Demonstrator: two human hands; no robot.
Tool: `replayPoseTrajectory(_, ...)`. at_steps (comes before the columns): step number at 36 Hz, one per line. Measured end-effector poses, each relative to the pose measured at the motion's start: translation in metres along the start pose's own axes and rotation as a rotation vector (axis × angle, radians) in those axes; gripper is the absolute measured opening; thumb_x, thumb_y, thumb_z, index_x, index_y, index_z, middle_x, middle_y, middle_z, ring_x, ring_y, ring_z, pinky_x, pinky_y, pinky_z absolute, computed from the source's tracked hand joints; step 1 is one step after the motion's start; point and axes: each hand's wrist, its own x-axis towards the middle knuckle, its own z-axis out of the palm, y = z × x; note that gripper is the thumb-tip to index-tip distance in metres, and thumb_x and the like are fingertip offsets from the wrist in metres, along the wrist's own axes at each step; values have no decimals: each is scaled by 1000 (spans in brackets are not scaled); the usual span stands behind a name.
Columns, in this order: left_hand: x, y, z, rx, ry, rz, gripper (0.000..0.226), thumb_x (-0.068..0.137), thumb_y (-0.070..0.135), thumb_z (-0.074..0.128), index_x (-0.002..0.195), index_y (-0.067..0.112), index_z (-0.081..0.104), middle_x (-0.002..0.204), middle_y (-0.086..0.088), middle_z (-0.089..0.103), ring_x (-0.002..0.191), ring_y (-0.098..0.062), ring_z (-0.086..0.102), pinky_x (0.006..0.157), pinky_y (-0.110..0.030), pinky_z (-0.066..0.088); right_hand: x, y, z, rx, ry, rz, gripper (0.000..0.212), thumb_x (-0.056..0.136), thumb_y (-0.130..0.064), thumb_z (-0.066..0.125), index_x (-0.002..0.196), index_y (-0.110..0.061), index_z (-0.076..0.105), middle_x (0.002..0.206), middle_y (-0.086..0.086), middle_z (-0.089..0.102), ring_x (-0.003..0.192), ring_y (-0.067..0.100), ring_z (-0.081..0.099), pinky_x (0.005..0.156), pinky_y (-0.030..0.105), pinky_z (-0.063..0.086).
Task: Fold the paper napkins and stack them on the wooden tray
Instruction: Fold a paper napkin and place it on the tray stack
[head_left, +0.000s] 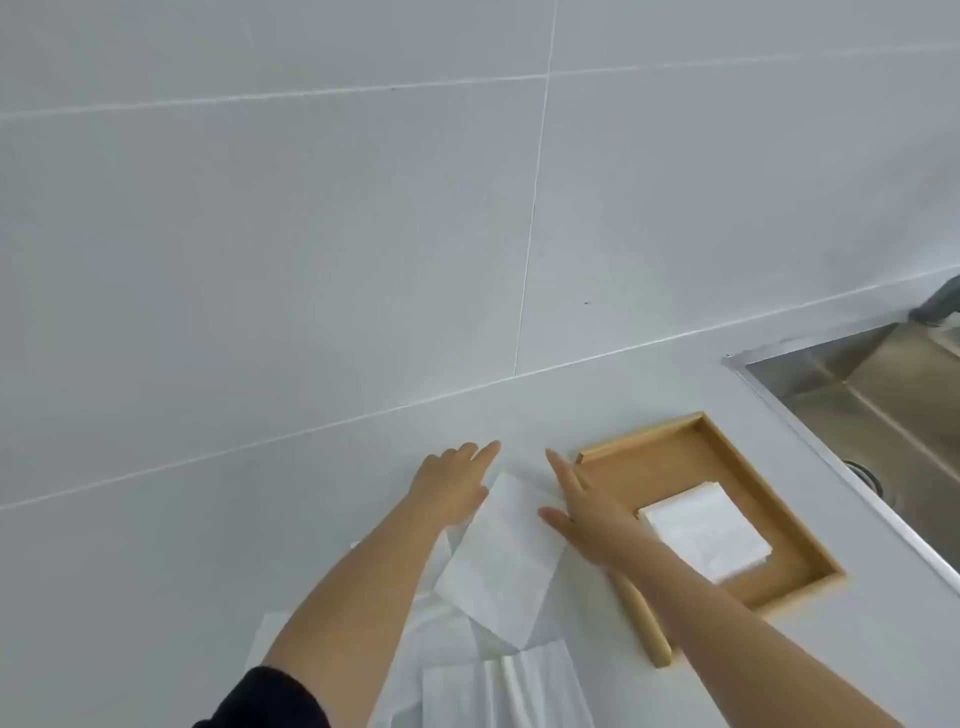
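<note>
A white paper napkin (506, 551) lies flat on the white counter between my hands. My left hand (454, 480) rests open on its far left corner, fingers stretched forward. My right hand (589, 506) lies flat and open along its right edge, thumb on the paper. Right of it sits the wooden tray (639, 462), which holds a small stack of folded white napkins (709, 530). My right forearm crosses the tray's near left rim. More loose napkins (498, 686) lie spread nearer to me, partly under my arms.
A steel sink (883, 395) is set into the counter at the right, close beside the tray. A grey tiled wall (363, 208) rises behind the counter. Bare counter (156, 571) extends to the left.
</note>
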Motion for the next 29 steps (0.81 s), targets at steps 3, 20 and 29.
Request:
replayPoseTrajectory(3, 17, 4, 4, -25, -17, -4, 62, 93, 22, 45, 146, 22, 13, 148, -7, 34, 127, -29, 42, 98, -40, 38, 17, 0, 4, 13, -43, 15, 71, 96, -28, 43, 148, -20, -4, 157, -1, 13, 140, 21, 27, 108, 36, 33)
replayPoseTrajectory(20, 49, 7, 9, -55, -198, -16, 52, 75, 18, 71, 121, 17, 47, 130, -7, 33, 123, -25, 33, 99, -33, 33, 55, -4, 39, -391, -88, -24, 61, 86, -11, 55, 136, -6, 22, 129, 12, 42, 120, 30, 41, 103, 33, 33)
replayPoseTrajectory(29, 28, 13, 8, -128, -112, -4, 7, 86, 18, 55, 80, 14, 55, 106, -10, 56, 106, -31, 48, 88, -38, 37, 37, 0, 39, -195, -108, 82, 61, 86, -13, 57, 137, -9, 24, 132, 11, 42, 124, 30, 38, 102, 32, 33)
